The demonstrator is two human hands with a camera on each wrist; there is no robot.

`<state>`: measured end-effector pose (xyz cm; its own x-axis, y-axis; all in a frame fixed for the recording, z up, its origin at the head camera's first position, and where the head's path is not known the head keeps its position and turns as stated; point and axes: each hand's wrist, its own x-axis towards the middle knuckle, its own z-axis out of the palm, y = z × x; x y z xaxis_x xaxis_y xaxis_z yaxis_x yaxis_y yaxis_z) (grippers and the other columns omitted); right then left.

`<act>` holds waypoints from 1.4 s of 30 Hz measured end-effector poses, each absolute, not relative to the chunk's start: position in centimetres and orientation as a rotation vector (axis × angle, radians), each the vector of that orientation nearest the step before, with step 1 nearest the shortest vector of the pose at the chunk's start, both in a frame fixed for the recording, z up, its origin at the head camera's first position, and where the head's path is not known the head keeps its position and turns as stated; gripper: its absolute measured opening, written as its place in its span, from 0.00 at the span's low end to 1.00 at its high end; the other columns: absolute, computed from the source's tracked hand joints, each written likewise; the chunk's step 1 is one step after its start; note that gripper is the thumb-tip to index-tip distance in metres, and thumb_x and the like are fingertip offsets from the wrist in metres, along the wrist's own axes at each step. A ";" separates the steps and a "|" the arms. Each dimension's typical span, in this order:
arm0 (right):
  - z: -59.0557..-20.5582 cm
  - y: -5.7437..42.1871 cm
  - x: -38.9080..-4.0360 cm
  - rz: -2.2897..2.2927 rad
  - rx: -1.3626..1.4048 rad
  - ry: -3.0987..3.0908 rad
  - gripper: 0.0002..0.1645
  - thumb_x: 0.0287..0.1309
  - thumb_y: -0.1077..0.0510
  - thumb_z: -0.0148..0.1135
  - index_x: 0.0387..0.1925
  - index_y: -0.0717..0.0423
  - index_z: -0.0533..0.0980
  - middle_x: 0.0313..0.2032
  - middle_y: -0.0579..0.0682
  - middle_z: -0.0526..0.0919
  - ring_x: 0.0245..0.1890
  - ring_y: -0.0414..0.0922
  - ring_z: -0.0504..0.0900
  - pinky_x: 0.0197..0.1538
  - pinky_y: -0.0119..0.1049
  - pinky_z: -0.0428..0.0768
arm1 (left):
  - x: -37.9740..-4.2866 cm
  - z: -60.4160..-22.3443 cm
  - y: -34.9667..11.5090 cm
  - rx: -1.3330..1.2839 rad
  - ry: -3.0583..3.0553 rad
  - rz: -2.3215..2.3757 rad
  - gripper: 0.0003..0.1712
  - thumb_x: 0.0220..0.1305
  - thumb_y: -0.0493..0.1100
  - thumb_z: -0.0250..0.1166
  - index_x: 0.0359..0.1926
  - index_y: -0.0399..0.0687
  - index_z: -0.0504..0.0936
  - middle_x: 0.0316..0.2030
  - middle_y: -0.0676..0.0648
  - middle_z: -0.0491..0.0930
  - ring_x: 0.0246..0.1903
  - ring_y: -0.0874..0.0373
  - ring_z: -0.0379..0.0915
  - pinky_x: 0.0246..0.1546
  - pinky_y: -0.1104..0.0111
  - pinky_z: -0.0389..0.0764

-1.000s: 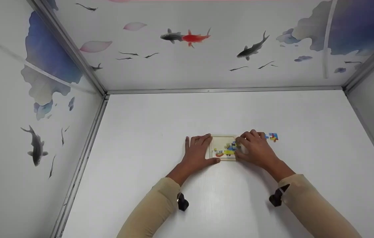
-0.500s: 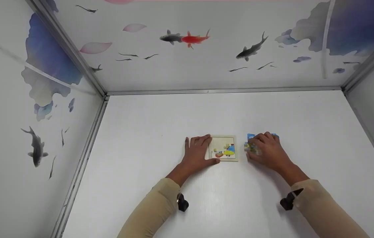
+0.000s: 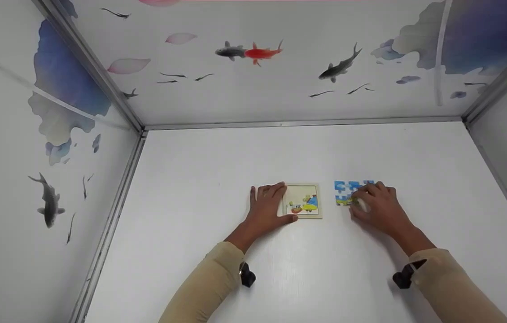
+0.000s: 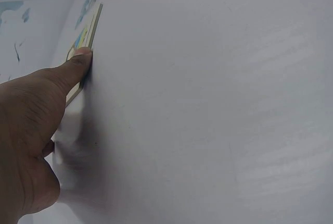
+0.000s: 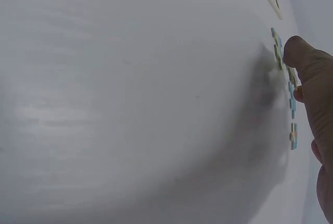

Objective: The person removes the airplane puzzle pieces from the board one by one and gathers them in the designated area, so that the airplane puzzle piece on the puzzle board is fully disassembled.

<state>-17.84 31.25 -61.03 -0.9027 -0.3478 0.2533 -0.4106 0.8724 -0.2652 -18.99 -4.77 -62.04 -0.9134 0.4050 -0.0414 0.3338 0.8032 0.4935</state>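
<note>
A small square wooden puzzle tray [image 3: 303,190] lies on the table, with a few colourful pieces filling its lower right part. My left hand [image 3: 268,207] holds its left side, fingertips at the upper corner and thumb on the lower edge. In the left wrist view the thumb [image 4: 75,70] presses against the tray's rim. To the right, my right hand [image 3: 378,208] is over a cluster of blue jigsaw pieces [image 3: 342,186], thumb and fingers closing on a puzzle piece mostly hidden beneath them. The right wrist view shows the right thumb [image 5: 307,60] beside the flat-lying pieces [image 5: 294,136].
The white tabletop [image 3: 298,264] is bounded by metal strips and white panels printed with fish [image 3: 262,54] and blue shapes. Each sleeve has a black wrist camera [image 3: 247,275] at its cuff. A narrow gap of table separates the tray from the loose pieces.
My right hand has moved away from the tray's right side, rightward over the loose pieces, uncovering several blue ones. My left hand keeps its hold on the tray.
</note>
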 end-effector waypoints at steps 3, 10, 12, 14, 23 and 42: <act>-60.9 31.4 -17.8 0.451 0.545 -2.903 0.18 0.63 0.52 0.80 0.51 0.53 0.89 0.53 0.60 0.86 0.57 0.61 0.79 0.62 0.70 0.73 | -19.0 -62.0 -4.8 0.581 2.844 0.727 0.57 0.69 0.75 0.69 0.87 0.52 0.63 0.86 0.51 0.62 0.81 0.45 0.57 0.84 0.29 0.42; -60.9 31.7 -17.8 0.440 0.535 -2.946 0.16 0.65 0.52 0.78 0.51 0.52 0.91 0.52 0.59 0.85 0.56 0.61 0.78 0.64 0.72 0.71 | -19.0 -62.1 -4.6 0.579 2.851 0.710 0.58 0.69 0.77 0.68 0.87 0.52 0.63 0.86 0.50 0.62 0.81 0.45 0.57 0.84 0.29 0.44; -61.0 31.8 -17.8 0.433 0.541 -2.948 0.15 0.65 0.51 0.78 0.51 0.52 0.91 0.52 0.59 0.85 0.56 0.60 0.78 0.63 0.72 0.71 | -18.9 -62.1 -4.6 0.575 2.849 0.708 0.58 0.68 0.77 0.68 0.87 0.52 0.63 0.86 0.50 0.62 0.81 0.45 0.57 0.84 0.29 0.43; -61.0 31.9 -17.8 0.429 0.545 -2.949 0.15 0.66 0.52 0.78 0.51 0.52 0.91 0.52 0.58 0.85 0.55 0.60 0.78 0.63 0.72 0.71 | -18.9 -62.1 -4.6 0.574 2.849 0.707 0.59 0.68 0.77 0.68 0.87 0.52 0.63 0.86 0.50 0.62 0.81 0.45 0.57 0.84 0.29 0.43; -61.1 32.0 -17.8 0.440 0.554 -2.937 0.14 0.66 0.53 0.77 0.50 0.52 0.91 0.51 0.58 0.85 0.55 0.60 0.78 0.63 0.72 0.72 | -19.0 -62.2 -4.5 0.577 2.851 0.715 0.59 0.68 0.77 0.68 0.87 0.51 0.63 0.86 0.50 0.62 0.81 0.44 0.58 0.84 0.29 0.44; -61.2 32.0 -17.7 0.445 0.578 -2.893 0.11 0.67 0.56 0.75 0.49 0.53 0.91 0.52 0.57 0.86 0.55 0.60 0.78 0.60 0.70 0.72 | -19.0 -62.0 -4.8 0.584 2.832 0.743 0.58 0.69 0.75 0.68 0.87 0.50 0.62 0.86 0.49 0.61 0.81 0.43 0.56 0.84 0.28 0.42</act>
<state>-17.72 32.01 -61.16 -0.9128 -0.3500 0.2104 -0.3971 0.8812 -0.2567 -19.00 -4.77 -61.97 -0.9118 0.4074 -0.0506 0.3302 0.8010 0.4995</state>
